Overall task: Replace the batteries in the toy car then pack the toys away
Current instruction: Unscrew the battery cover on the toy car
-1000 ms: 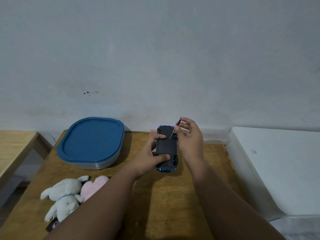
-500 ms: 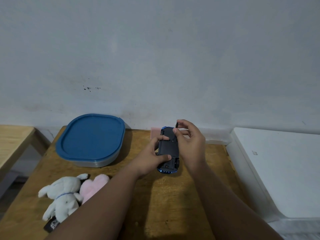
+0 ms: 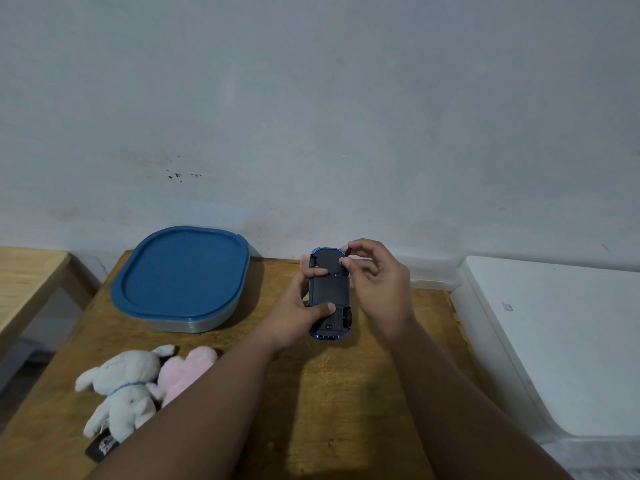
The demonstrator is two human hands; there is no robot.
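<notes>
Dim, even indoor light, soft focus

Soft shadows fall on the wooden table (image 3: 363,393) below the forearms and right of the blue-lidded container (image 3: 180,275); edges bow slightly, and detail is smeared at the table's near end.

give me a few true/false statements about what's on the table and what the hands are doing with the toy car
1. The toy car is held underside up. True.
2. The left hand is resting on the plush toys. False: it grips the toy car, with the thumb across its dark underside.
3. The blue lid sits closed on the container. True.
4. The right hand is empty. False: its fingers pinch a small screwdriver at the far end of the car.
5. The white plush toy lies inside the container. False: it lies on the wooden table beside a pink plush toy.
</notes>
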